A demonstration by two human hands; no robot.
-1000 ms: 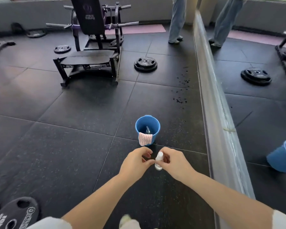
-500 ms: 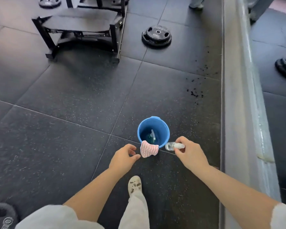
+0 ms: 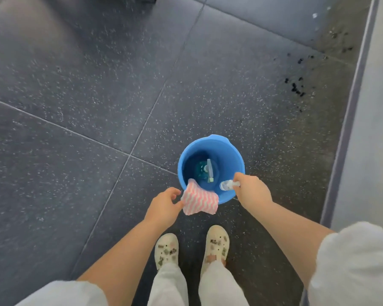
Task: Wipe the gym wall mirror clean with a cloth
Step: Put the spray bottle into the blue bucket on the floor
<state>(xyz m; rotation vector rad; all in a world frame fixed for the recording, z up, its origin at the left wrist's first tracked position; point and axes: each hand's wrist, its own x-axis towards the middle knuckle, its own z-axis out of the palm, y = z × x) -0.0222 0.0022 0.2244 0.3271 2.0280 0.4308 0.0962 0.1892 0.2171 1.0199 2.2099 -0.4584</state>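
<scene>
Dark speckled floor tiles (image 3: pixel 80 120) spread under you. Just ahead of your fingers stands the blue bucket (image 3: pixel 234 160), a spray bottle (image 3: pixel 205 170) inside. The pink-striped cloth (image 3: pixel 199 202) hangs over its near rim, touching your left hand (image 3: pixel 164 208), whose loosely curled fingertips meet its edge. Your right hand (image 3: pixel 252 191) grips a small clear bottle (image 3: pixel 227 185) at the rim.

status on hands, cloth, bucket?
Left hand at cloth edge, grip unclear. Right hand grips small bottle over bucket. Cloth draped on rim; nothing in the way.
</scene>
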